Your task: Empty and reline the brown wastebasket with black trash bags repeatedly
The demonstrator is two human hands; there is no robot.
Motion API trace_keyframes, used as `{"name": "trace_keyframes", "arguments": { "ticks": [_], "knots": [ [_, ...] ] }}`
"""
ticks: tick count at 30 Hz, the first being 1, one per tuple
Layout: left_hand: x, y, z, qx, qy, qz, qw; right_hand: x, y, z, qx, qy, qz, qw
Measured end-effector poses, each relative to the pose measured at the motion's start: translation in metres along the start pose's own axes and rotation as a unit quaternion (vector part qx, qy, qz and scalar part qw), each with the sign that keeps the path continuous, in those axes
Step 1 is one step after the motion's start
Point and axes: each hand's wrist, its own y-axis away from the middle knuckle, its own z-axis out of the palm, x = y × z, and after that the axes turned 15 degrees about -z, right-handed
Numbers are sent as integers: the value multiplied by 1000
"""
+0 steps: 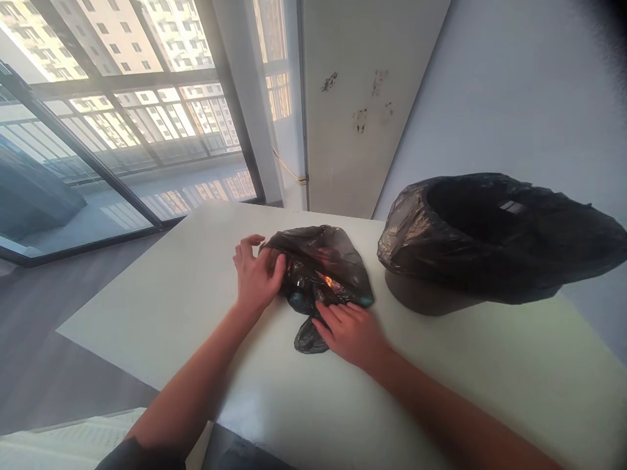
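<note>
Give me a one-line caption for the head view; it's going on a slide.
Both hands, left hand and right hand, press on a small black plastic bag on a white table, beside a bag-lined bin.

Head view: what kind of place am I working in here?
Probably a high-rise flat: large glass windows facing apartment blocks, a white table, and a bin lined with a black plastic bag.

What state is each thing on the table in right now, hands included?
Small black bag: lying crumpled on the white table, partly filled.
Bin: upright, open, lined with a black liner.
Left hand: gripping the bag's edge.
Right hand: fingers pressing on the bag.
</note>
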Motion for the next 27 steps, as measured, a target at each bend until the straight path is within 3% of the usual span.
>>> {"name": "trace_keyframes", "arguments": {
  "ticks": [4,6,8,10,12,14,16,21,24,27],
  "knots": [
    [4,4,-3,88,47,87,991,1,-3,-2,-61,-40,-76,994],
    [4,7,-4,127,76,136,980,2,-3,-1,-52,-76,-120,989],
    [5,8,-5,117,98,170,974,3,-2,1,-12,-97,-131,987],
    [7,8,-6,57,106,200,972,3,-1,4,24,-98,-97,990],
    [10,7,-7,-48,84,226,969,2,2,7,31,-89,-41,995],
    [12,5,-8,-172,28,248,953,2,4,9,5,-65,14,998],
    [11,2,-8,-258,-31,253,932,2,5,10,-43,-20,76,996],
    [-2,-11,-17,-299,-83,232,922,0,0,5,-171,11,153,973],
    [-5,-14,-26,-337,-97,263,899,-3,-3,1,-190,-21,151,970],
    [2,-10,-27,-355,-110,291,882,-5,-3,-1,-169,-76,110,976]
  ]
}}
